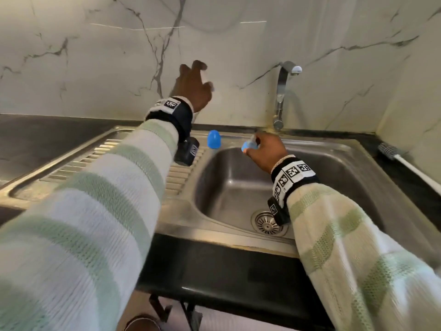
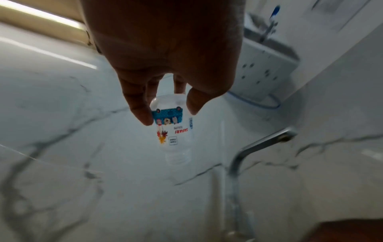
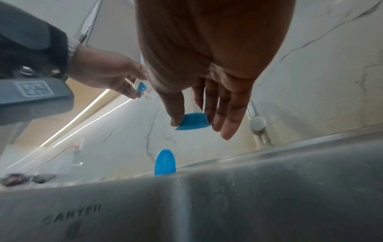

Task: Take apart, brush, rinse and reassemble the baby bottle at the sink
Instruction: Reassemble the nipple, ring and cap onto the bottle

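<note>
The left hand (image 1: 194, 88) pinches the clear printed plastic bottle body (image 2: 173, 129), raised near the marble wall; the right hand (image 1: 267, 149) grips the blue screw collar with teat (image 3: 192, 122) over the steel sink (image 1: 229, 187). Set the collar beside the blue domed cap (image 1: 214, 139) (well back from the basin edge).

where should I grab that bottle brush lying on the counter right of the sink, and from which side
Grip the white handle mid-length, coming from above with the right hand. The bottle brush lies flat on the black counter, bristle head toward the wall, so the bare handle faces you.
</note>
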The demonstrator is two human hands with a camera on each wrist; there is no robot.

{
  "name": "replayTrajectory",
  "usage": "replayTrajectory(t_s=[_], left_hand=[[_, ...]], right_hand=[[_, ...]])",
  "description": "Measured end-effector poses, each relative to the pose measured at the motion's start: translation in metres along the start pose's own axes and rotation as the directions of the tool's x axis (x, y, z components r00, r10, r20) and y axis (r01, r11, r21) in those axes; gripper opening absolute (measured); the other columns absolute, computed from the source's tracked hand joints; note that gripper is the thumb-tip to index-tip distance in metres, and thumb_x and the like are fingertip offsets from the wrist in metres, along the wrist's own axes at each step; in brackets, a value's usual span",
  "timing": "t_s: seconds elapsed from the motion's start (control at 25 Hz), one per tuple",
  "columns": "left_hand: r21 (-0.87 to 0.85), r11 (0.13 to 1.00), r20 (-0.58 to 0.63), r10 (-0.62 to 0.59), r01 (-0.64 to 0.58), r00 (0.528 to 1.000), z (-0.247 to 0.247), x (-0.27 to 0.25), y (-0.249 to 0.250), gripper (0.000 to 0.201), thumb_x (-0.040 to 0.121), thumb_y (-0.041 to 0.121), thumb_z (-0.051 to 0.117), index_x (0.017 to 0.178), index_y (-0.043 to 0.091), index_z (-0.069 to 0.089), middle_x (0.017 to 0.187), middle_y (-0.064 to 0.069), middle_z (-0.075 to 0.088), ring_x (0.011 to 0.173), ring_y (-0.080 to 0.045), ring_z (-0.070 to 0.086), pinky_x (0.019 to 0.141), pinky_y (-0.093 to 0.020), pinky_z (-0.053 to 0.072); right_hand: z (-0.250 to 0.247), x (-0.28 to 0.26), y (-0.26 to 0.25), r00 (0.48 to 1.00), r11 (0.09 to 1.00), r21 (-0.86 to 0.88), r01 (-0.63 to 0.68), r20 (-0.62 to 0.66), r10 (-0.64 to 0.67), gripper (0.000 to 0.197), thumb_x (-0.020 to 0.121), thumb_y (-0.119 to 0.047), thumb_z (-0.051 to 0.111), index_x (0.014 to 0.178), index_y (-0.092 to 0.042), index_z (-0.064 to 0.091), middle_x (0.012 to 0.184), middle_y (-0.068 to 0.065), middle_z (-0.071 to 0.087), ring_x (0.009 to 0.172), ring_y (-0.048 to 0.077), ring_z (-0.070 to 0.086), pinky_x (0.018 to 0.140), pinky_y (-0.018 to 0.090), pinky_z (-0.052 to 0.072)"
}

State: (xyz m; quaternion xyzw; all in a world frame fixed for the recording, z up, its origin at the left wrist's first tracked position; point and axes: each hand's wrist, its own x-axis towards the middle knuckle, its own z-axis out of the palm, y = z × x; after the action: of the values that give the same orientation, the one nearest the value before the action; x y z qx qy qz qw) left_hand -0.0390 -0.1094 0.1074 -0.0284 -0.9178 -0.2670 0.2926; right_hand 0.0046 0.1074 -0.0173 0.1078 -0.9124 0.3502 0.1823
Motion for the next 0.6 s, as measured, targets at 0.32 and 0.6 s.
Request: replayTrajectory(t_s=[0.32,0.6], left_hand=[[-0.400,0.909,0.276,0.002,0.113,0.961,0.099,-0.094,0.095,0.051,0.097,0.016,0.038,0.146,0.030,0.041,0.142,-0.016,0.049,0.128,-0.033,0.049,0.106,-0.034,0.037],[-0.386,0.883,0.409,-0.094,0.266,0.908,0.155,-0.107,0.058,0.034,0.096,0.030,0.039,0.128,0.028,0.050,0.125,-0.017,0.057,0.097,-0.035,0.062,0.081,-0.047,0.056]], right_hand=[[-0.079,-0.027,0.051,0.959,0.982,0.093,-0.166,-0.216,0.183,0.026,0.075,-0.034,0.077,0.089,-0.017,0.063,0.083,0.001,0.064,0.082,0.025,0.062,0.068,0.026,0.040],[-0.079,-0.025,0.074,0.983,0.983,-0.049,-0.177,-0.065,0.173,0.025,0.077,-0.023,0.077,0.099,-0.013,0.068,0.095,0.001,0.063,0.088,0.019,0.058,0.074,0.023,0.037]])
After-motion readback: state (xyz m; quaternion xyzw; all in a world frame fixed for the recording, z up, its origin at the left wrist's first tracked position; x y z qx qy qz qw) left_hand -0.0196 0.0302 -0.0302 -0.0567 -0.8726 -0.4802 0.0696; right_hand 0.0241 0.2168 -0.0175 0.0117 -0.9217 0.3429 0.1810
